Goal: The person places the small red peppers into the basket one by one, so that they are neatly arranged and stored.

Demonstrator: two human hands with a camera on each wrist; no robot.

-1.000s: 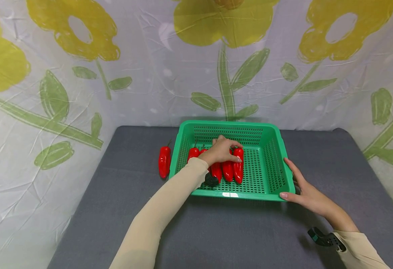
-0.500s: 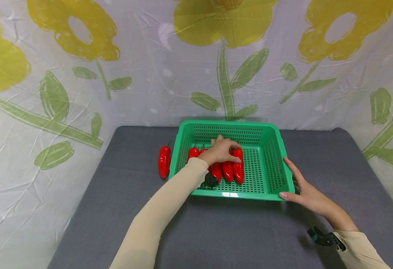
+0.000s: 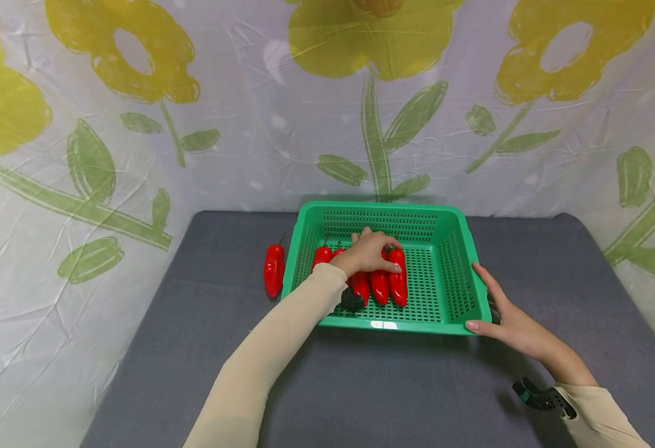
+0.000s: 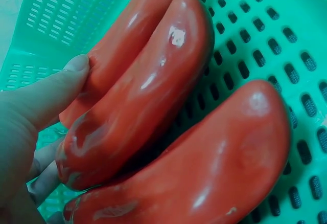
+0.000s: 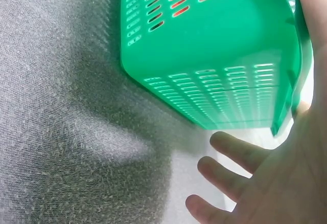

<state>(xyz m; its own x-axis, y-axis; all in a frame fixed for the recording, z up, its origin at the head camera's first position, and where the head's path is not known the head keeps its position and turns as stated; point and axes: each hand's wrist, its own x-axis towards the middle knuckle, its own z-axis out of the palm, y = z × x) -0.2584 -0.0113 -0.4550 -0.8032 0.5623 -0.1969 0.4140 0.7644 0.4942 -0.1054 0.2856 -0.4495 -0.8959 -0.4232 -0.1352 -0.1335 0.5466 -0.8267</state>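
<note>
My left hand [image 3: 367, 254] reaches into a green plastic basket [image 3: 425, 327]. Its thumb and a finger pinch the stem end of the rightmost red chili pepper [image 3: 399, 291], which lies on the basket floor. In the left wrist view the thumb lies against that glossy pepper [image 4: 127, 32], and two more peppers sit closer to the camera. Several red peppers stand side by side in the basket, partly covered by my left hand and sleeve. At the basket's front right corner, my right hand [image 3: 510, 320] holds the rim between thumb and index finger; its other fingers [image 5: 225, 178] extend below, off the wall.
One more red chili pepper [image 3: 274, 270] lies on the grey cloth-covered table [image 3: 383, 392], just left of the basket. A flower-patterned curtain [image 3: 249, 124] hangs behind the table and along both sides.
Between the frames the rightmost pepper's lower end shifts very slightly right, with the left hand still on it. The right hand and basket stay in place.
</note>
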